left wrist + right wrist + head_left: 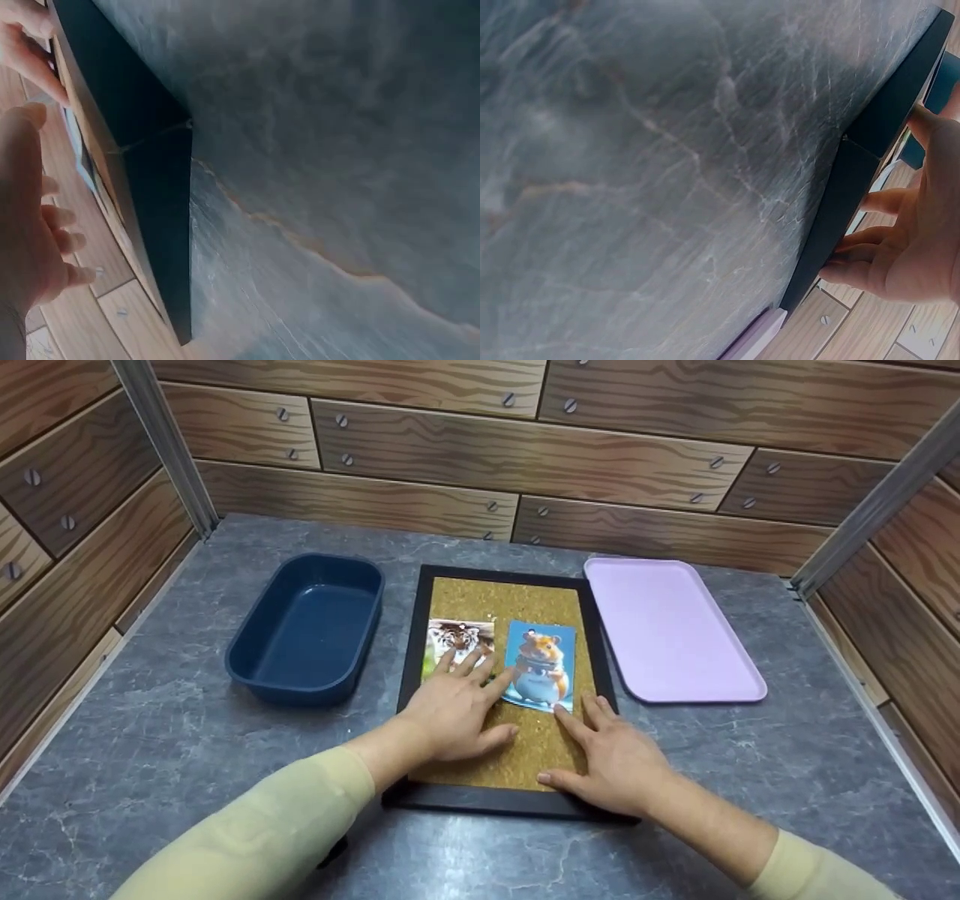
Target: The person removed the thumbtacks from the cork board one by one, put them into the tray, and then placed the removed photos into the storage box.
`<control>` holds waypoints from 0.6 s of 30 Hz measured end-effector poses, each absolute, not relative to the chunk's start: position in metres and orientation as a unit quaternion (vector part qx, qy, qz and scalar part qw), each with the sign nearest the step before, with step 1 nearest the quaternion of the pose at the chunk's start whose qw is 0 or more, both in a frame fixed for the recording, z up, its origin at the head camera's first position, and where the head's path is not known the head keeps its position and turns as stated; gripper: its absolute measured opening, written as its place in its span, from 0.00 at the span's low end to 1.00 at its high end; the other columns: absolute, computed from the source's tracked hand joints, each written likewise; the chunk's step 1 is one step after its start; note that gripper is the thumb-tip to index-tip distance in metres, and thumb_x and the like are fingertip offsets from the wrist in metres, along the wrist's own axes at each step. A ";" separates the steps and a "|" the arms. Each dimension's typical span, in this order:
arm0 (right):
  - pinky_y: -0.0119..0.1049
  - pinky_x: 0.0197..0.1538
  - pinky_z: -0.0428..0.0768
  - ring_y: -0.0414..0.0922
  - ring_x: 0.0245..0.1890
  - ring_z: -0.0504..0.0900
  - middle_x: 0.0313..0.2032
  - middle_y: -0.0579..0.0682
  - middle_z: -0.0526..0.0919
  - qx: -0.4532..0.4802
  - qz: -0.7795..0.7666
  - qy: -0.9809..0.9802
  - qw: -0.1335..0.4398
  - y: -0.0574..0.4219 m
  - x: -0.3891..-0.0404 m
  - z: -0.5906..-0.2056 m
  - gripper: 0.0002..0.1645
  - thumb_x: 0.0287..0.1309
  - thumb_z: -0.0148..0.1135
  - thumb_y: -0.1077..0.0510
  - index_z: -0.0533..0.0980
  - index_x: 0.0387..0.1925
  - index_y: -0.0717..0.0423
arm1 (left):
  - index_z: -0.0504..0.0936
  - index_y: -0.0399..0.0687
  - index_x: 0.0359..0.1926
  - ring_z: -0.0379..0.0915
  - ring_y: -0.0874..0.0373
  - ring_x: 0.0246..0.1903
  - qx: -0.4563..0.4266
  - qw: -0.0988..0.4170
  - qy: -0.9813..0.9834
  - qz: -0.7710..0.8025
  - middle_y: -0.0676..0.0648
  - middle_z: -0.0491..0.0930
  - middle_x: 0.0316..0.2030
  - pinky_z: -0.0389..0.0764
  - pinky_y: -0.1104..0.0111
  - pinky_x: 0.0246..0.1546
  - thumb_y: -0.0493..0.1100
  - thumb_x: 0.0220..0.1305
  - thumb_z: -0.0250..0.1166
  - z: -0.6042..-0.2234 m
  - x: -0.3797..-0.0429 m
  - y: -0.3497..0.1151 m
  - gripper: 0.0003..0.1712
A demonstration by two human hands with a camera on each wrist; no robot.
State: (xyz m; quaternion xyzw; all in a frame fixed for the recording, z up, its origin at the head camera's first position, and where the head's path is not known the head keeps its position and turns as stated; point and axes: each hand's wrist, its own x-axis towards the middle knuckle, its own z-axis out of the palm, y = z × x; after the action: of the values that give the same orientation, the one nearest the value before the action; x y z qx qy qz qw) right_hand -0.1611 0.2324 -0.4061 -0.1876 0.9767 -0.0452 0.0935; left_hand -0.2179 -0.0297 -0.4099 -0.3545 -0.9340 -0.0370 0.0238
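Observation:
A black-framed cork board [487, 765] lies on the table with two picture cards on it. On its left half is a tiger card [457, 631], partly hidden by my left hand [457, 711], whose fingers spread over it. My left fingertips also overlap the edge of the hamster card [541, 667], a blue picture to the right. The right hand [619, 757] rests at the board's lower right, index fingertip right at the hamster card's bottom edge. In the right wrist view, that hand's fingers [862, 255] lie straight along the black frame [840, 187]. Neither hand grips anything.
Left of the board stands a deep navy blue bin [304, 637]. A shallow lilac tray [675, 630] sits to the right, its edge close beside the frame. Wood-patterned walls [420, 442] enclose the grey marbled table [165, 720] at the back and sides.

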 end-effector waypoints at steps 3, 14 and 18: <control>0.69 0.69 0.70 0.73 0.76 0.58 0.77 0.76 0.57 -0.188 -0.045 0.977 0.094 0.232 -0.161 -0.406 0.63 0.62 0.53 0.15 0.63 0.81 0.54 | 0.58 0.52 0.84 0.53 0.38 0.80 -0.370 0.030 -0.928 -0.035 0.38 0.59 0.81 0.50 0.39 0.78 0.75 0.76 0.48 -0.413 -0.227 -0.026 0.49; 0.68 0.70 0.68 0.72 0.77 0.58 0.77 0.76 0.57 -0.185 -0.048 0.977 0.092 0.232 -0.160 -0.406 0.63 0.62 0.54 0.16 0.63 0.81 0.54 | 0.56 0.54 0.85 0.55 0.41 0.79 -0.406 0.021 -0.913 -0.027 0.42 0.56 0.82 0.51 0.42 0.79 0.79 0.74 0.45 -0.424 -0.244 -0.018 0.52; 0.68 0.70 0.68 0.72 0.77 0.58 0.77 0.76 0.58 -0.185 -0.053 0.978 0.086 0.232 -0.159 -0.407 0.62 0.62 0.57 0.17 0.64 0.81 0.54 | 0.56 0.54 0.85 0.53 0.43 0.80 -0.417 0.021 -0.909 -0.020 0.44 0.56 0.82 0.50 0.45 0.80 0.79 0.74 0.44 -0.430 -0.246 -0.016 0.52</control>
State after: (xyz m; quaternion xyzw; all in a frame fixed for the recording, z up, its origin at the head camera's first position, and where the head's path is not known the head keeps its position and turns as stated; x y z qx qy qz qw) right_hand -0.1588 0.2320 -0.4069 -0.1850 0.9775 -0.0530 0.0862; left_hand -0.2461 -0.0156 -0.4304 -0.4169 -0.9085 -0.0199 0.0214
